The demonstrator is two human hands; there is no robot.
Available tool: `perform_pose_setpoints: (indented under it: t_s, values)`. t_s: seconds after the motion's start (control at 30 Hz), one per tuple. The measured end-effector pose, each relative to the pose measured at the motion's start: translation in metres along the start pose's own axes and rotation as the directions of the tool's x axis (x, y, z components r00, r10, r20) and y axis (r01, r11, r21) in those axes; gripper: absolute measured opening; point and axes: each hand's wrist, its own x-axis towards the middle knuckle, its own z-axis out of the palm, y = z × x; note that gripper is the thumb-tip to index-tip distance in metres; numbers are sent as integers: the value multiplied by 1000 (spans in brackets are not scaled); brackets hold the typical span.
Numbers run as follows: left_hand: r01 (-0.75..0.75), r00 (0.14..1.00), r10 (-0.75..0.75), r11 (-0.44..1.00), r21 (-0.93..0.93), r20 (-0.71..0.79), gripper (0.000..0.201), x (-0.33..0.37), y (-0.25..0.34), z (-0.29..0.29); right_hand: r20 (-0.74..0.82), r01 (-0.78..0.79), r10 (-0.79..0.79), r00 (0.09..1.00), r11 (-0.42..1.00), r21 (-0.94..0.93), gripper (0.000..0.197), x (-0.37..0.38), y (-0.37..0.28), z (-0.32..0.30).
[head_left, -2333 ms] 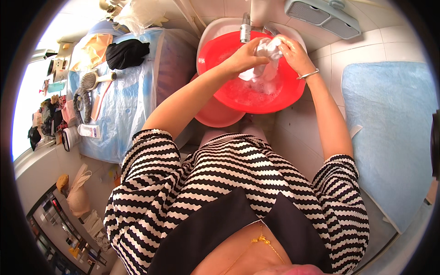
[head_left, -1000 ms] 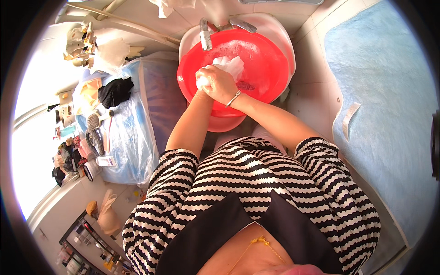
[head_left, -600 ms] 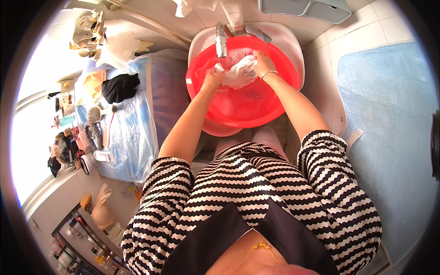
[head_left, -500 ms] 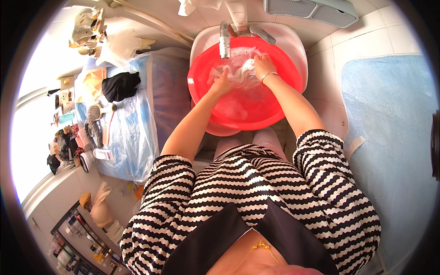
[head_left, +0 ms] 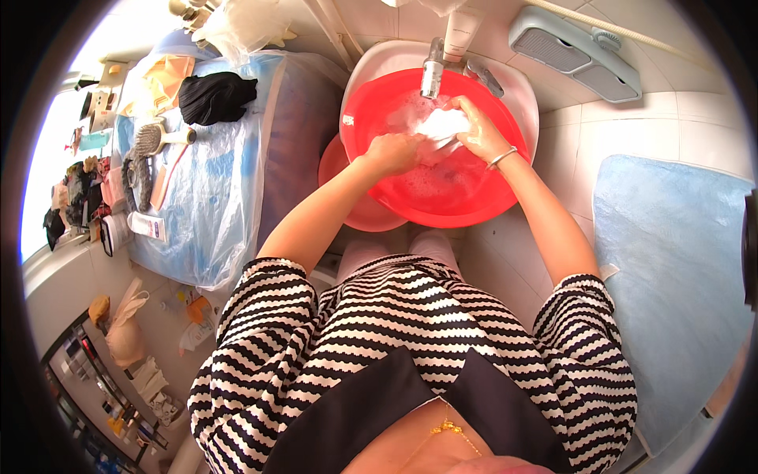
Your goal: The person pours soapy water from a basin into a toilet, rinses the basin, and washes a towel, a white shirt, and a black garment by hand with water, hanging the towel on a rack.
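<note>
Both my hands grip a wet white cloth (head_left: 442, 126), bunched up above sudsy water in a wide red basin (head_left: 466, 209). My left hand (head_left: 395, 152) is closed in a fist around the cloth's left end. On the other side my right hand (head_left: 480, 134), with a bangle at its wrist, pinches the bright upper part between thumb and fingers. Foam (head_left: 418, 189) floats on the water below. The cloth's lower folds are partly hidden by my hands, and its exact kind does not show.
The basin rests in a white sink (head_left: 371, 59) under a chrome faucet (head_left: 432, 75). A second red basin (head_left: 355, 213) shows beneath. Left stands a plastic-covered surface (head_left: 213, 197) with black cloth (head_left: 215, 98) and a hairbrush (head_left: 162, 137). A blue mat (head_left: 663, 261) lies at right.
The cloth has risen from the water and is bunched more tightly between my hands. My left hand has closed into a fist. The whole view has shifted and tilted slightly.
</note>
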Motion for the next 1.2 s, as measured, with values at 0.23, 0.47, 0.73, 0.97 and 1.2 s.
perform_pose_setpoints:
  t_s: [0.23,0.47,0.73,0.97,1.2]
  values:
    - [-11,963,-17,994,-104,-267,26,-24,-2,13,-138,121,-94,986,972,203,39,-21,-124,-5]
    - [-57,932,-16,980,-192,-361,19,-25,-3,16,-87,157,-173,981,973,-170,29,-5,-46,2]
    - [-122,873,-46,943,-309,-485,13,-34,-2,11,237,39,270,933,581,-813,32,39,97,62]
    - [-236,785,-64,889,-392,-617,17,-31,-12,11,258,108,112,960,701,-705,43,31,55,43]
    - [-311,745,-239,701,-642,-622,24,-28,-17,2,-119,62,-128,985,894,-443,40,-34,-135,-16]
